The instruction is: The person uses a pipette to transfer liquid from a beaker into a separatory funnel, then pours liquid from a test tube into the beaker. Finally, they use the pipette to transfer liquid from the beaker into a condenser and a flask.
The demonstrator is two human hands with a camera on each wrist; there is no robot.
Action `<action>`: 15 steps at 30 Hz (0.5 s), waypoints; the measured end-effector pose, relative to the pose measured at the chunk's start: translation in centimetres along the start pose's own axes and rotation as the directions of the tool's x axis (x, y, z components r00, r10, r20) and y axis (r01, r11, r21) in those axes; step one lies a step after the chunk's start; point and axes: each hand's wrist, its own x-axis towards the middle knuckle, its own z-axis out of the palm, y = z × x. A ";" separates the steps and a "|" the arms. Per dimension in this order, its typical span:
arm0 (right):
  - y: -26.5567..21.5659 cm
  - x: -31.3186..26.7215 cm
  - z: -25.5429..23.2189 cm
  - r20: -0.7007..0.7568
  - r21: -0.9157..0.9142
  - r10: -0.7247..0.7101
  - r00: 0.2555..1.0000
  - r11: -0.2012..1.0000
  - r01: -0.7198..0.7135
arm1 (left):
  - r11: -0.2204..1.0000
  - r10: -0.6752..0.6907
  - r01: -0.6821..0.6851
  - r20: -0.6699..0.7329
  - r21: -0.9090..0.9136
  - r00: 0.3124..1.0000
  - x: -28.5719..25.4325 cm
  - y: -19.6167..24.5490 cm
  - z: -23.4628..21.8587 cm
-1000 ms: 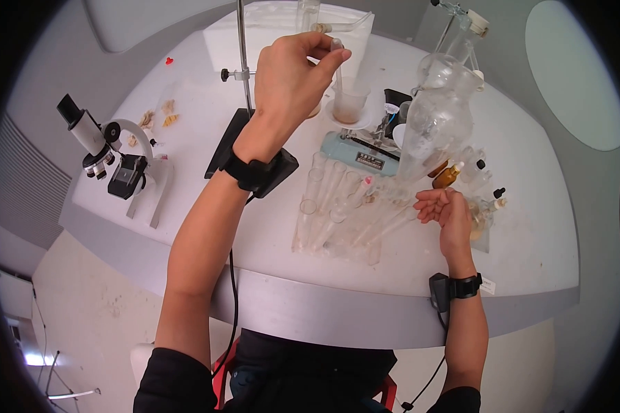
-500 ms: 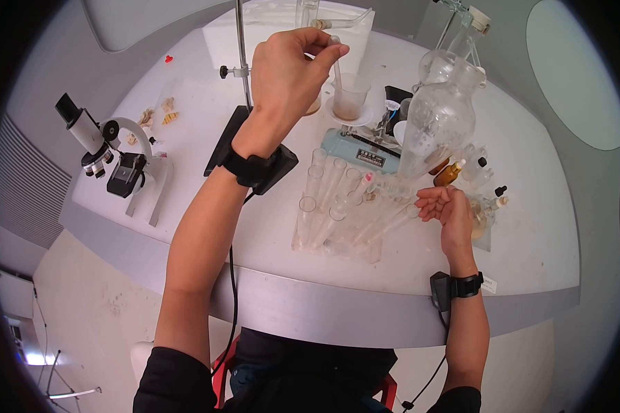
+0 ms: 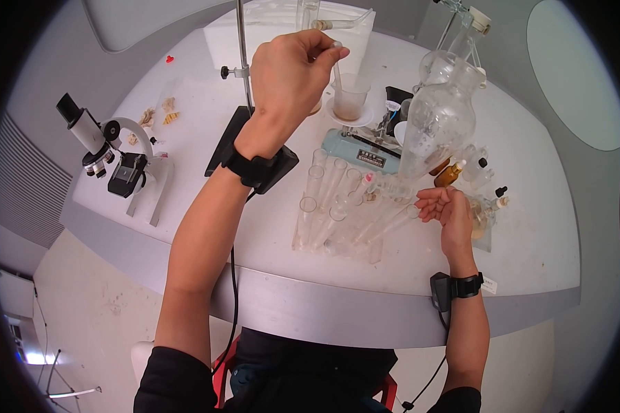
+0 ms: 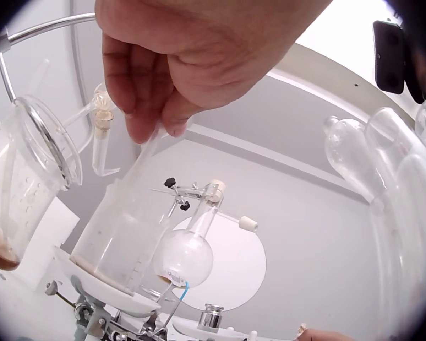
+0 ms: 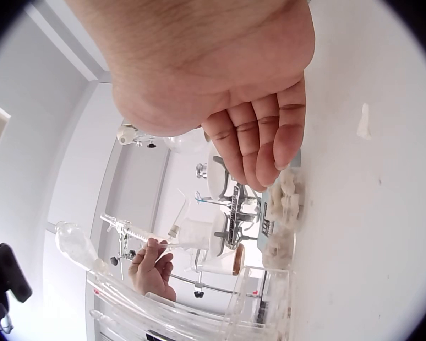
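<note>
My left hand (image 3: 289, 76) pinches the top of a thin clear rod (image 3: 337, 74) between thumb and fingers, and the rod slants down into a beaker (image 3: 351, 100). That beaker stands on the left pan of a blue balance (image 3: 358, 150), with a little brownish matter at its bottom. In the left wrist view the fingertips of my left hand (image 4: 163, 78) hold the rod above the beaker (image 4: 117, 241). My right hand (image 3: 451, 217) lies palm up by the test tubes (image 3: 334, 210), fingers loosely bent and holding nothing; the right wrist view shows its bare palm (image 5: 227, 106).
A microscope (image 3: 127, 162) stands at the left, a stand with a black base (image 3: 227, 141) behind my left forearm. Right of the balance are a large glass vessel (image 3: 437, 124) and a brown bottle (image 3: 449, 174). A white foam box (image 3: 220, 45) is at the back.
My left hand has shifted slightly left, still pinching the rod, whose upper end has moved slightly with it. My right hand has barely moved.
</note>
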 end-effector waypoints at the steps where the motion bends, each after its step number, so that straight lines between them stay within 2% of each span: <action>1: 0.0 0.0 0.0 0.001 -0.001 -0.001 1.000 1.000 0.001 | 1.000 0.000 0.000 0.000 0.000 1.000 0.0 0.0 0.0; 9: 0.0 0.0 0.0 -0.001 -0.003 -0.007 1.000 1.000 0.007 | 1.000 -0.029 0.029 0.027 -0.006 0.999 0.0 0.3 -0.1; 15: 0.0 0.0 0.1 -0.004 0.001 -0.003 1.000 1.000 0.003 | 0.999 0.013 -0.013 0.001 -0.040 1.000 0.1 -0.3 0.2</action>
